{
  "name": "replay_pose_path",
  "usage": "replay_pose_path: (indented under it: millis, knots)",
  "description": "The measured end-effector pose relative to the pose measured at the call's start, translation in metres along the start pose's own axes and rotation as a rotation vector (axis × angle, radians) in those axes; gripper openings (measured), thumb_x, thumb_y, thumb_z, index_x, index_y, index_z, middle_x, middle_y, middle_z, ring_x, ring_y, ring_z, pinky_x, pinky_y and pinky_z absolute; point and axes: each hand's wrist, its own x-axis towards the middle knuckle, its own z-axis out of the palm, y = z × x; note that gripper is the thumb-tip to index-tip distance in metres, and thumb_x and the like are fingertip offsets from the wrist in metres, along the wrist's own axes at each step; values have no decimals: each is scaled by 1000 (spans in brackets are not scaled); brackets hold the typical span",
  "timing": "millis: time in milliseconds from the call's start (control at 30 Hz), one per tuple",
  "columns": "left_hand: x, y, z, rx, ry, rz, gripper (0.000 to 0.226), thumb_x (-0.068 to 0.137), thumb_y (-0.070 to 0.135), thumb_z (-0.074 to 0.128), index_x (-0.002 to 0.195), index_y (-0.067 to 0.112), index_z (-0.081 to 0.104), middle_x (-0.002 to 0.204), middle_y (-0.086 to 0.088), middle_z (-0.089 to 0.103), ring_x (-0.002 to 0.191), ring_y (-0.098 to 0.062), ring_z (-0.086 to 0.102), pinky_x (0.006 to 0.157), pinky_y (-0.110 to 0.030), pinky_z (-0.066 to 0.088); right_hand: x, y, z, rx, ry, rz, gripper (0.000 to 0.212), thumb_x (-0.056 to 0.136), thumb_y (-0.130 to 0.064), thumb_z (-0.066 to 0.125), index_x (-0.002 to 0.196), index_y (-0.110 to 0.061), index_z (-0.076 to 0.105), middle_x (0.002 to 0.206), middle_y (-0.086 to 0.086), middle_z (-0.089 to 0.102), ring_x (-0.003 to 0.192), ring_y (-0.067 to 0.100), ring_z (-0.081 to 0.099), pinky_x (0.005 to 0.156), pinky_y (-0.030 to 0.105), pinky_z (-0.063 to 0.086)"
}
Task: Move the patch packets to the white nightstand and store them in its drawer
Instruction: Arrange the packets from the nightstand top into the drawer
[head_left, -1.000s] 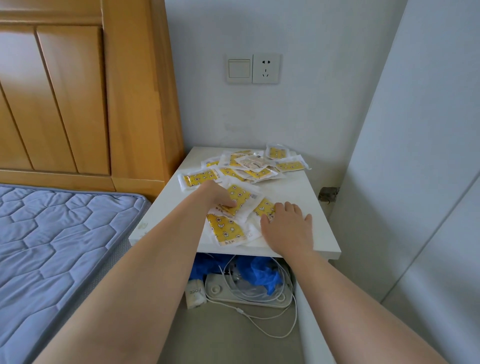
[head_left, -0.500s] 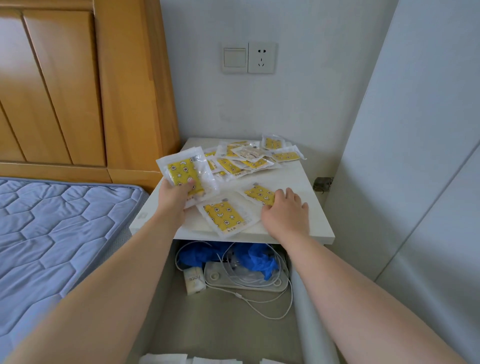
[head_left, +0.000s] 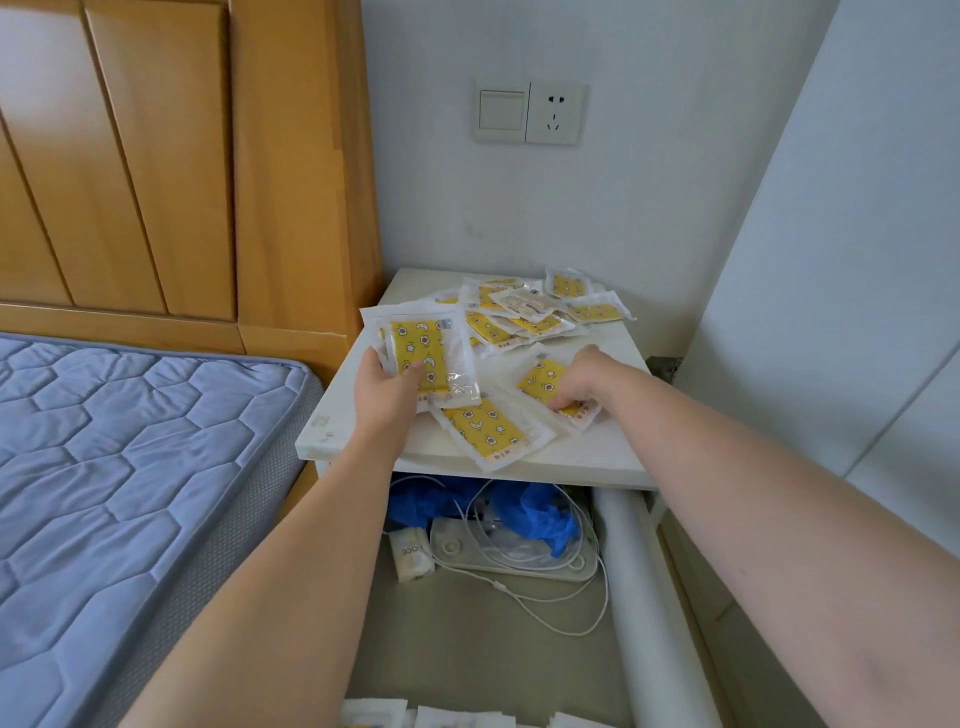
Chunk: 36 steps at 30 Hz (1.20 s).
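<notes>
The packets (head_left: 519, 317) already lie on the nightstand (head_left: 597, 457) at mid-frame, mostly heaped along its upper edge, so the moving looks done and the storing is what remains. The left hand (head_left: 387, 387) grips a small stack (head_left: 423, 353) under its thumb, and the right hand (head_left: 582, 382) pinches one packet (head_left: 543, 376) with curled fingers — gathering, it seems, for a drawer I cannot clearly make out.

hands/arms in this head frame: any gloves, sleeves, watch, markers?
Left hand and right hand: no gloves, no rings. Left forearm and right forearm: uncovered to the frame edge, no sleeve, watch, band, cable or marker in view.
</notes>
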Motion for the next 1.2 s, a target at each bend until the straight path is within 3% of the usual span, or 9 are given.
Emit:
replay_pose_path:
  millis: [100,200,300,433,600,767,900,1133,1200]
  knots:
    - [-1,1,0,23,2,20,19,91,8,60,105,19,56,102,5,66,97,-14,64,75,-27,53,3,0,1,-41,54,-81,33,79,-23,75,94,-10,49,95,7,59,89,23,59,70,29,46]
    - [-4,3,0,32,17,26,19,92,8,58,106,20,54,104,5,64,95,-12,62,67,-19,48,5,0,1,128,179,-113,23,86,-15,60,72,-11,43,70,1,46,72,22,50,49,26,32]
    - [-8,6,2,26,137,43,22,93,8,55,111,20,47,107,7,59,99,-13,58,78,-26,47,-3,-7,-5,530,250,-52,11,91,-16,51,100,-10,51,80,3,53,80,24,50,53,26,35]
    - [-14,9,2,42,267,74,30,95,7,52,123,9,42,117,1,56,101,-14,54,80,-25,44,-33,-23,-1,798,-42,-34,27,93,-24,58,115,-9,54,112,9,57,92,22,50,75,34,44]
    - [-14,9,2,81,211,77,29,94,6,52,122,10,44,120,0,58,102,-14,55,79,-25,44,-42,-38,36,311,8,-57,20,87,-28,61,86,-10,51,97,7,57,97,26,57,75,30,42]
    - [-16,12,2,134,171,73,27,95,5,52,120,11,44,119,1,58,101,-11,54,79,-24,44,-44,-52,27,-10,-30,-125,26,92,-29,56,108,-9,55,104,8,56,95,24,55,76,29,42]
    - [-16,10,4,203,135,85,21,95,6,53,110,16,43,120,-1,59,103,-15,56,80,-26,45,-58,-63,13,-130,-128,-142,43,101,-20,41,140,-3,40,141,13,45,121,27,51,94,31,42]
    - [-18,7,7,267,74,126,22,93,6,55,112,15,47,117,-1,62,104,-17,59,78,-26,46,-63,-66,9,-308,-235,-158,41,103,-17,34,138,3,42,141,16,46,122,29,51,95,33,42]
    - [-18,8,6,265,86,120,21,93,6,54,111,14,47,116,-1,62,101,-17,58,78,-27,45,-61,-65,10,-339,-252,-171,42,103,-19,34,137,5,44,129,19,55,105,31,58,84,34,45]
